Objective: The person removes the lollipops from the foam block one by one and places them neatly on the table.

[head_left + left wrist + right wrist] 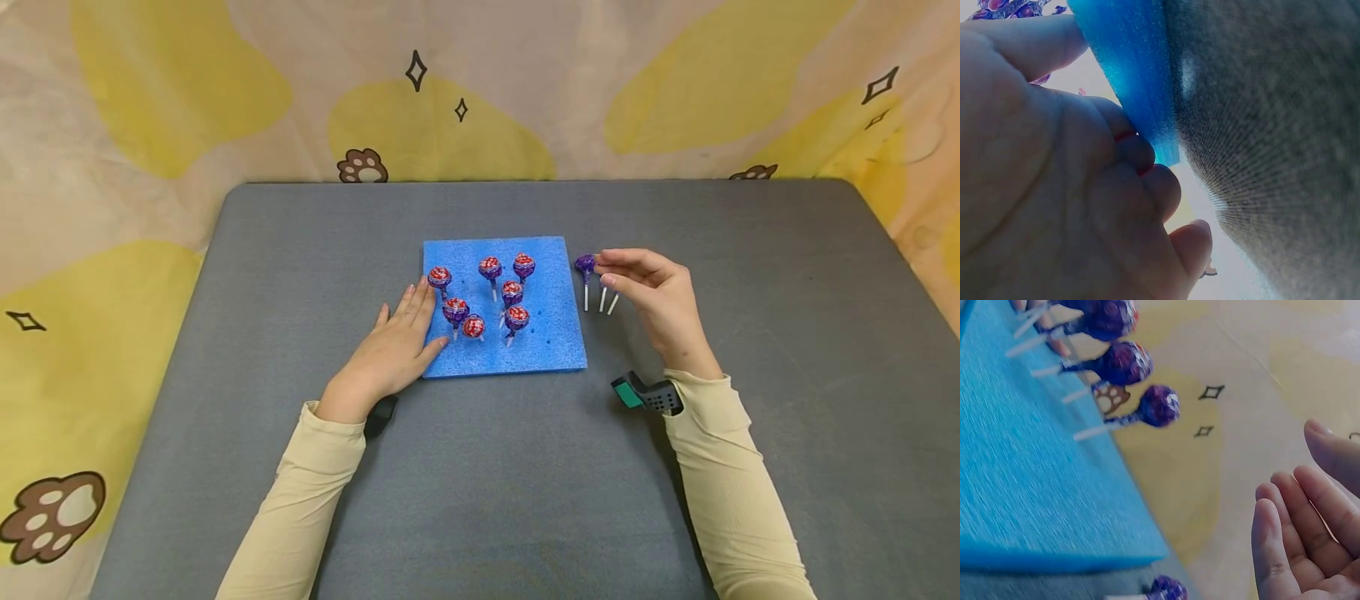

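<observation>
Several lollipops (517, 317) in purple-and-red wrappers stand upright in a square blue foam board (555, 333). My left hand (393, 346) rests along the board's left edge. Its fingers lie against the side, and the thumb reaches onto the top, as the left wrist view also shows. To the right of the board, a purple-wrapped lollipop (584, 264) lies on the table beside two more white sticks, whose heads my right hand (656, 300) mostly covers. That hand hovers over them with relaxed fingers; in the right wrist view nothing is between thumb and fingers.
The grey table (487, 500) carries the board near its middle. Behind it hangs a patterned yellow cloth (442, 125). A black wrist device with a green face (628, 395) sits at the right cuff. Small holes dot the board's right part.
</observation>
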{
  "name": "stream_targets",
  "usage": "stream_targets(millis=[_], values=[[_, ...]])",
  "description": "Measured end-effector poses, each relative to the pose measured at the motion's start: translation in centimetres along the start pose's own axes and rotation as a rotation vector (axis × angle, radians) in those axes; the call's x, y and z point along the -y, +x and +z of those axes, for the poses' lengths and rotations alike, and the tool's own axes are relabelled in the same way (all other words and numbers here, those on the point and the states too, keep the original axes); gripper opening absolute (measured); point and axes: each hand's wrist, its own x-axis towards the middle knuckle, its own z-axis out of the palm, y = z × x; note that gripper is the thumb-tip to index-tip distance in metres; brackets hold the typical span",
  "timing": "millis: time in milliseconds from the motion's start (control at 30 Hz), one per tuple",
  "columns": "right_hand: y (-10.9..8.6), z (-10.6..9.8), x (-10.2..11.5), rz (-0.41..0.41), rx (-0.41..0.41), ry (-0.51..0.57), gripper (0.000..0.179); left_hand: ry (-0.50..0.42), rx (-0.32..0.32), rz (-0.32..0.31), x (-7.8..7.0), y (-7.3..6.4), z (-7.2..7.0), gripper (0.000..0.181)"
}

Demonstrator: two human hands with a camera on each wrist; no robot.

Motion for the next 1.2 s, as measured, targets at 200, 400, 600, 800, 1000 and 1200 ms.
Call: stream_targets(millis=[200, 400, 600, 800, 1000, 1200], values=[[-0.3, 1.4, 0.1, 0.062, 0.053, -0.094, 0.024, 0.001, 0.000, -0.001, 0.0, 0.0, 0.0, 0.070], [-0.6, 2.5, -0.1, 0.114, 0.098, -0.140, 0.022, 0.003, -0.005, 0.002, 0.0, 0.0, 0.0, 0.070], [-0.8, 3.4, -0.6, 0.133, 0.135, -0.137, 0.021, 0.002, -0.003, 0.002, 0.0, 0.1, 0.1, 0.070], [-1.0, 4.2, -1.3, 0.164, 0.178, -0.142, 0.021, 0.000, -0.003, 0.000, 0.0, 0.0, 0.1, 0.070], [-1.2, 4.7, -2.0, 0.194, 0.201, -0.134, 0.022, -0.001, -0.006, 0.004, 0.0, 0.1, 0.2, 0.070], [-1.3, 5.2, -2.4, 0.211, 0.202, -0.135, 0.022, -0.001, -0.006, 0.002, 0.0, 0.1, 0.2, 0.070]])
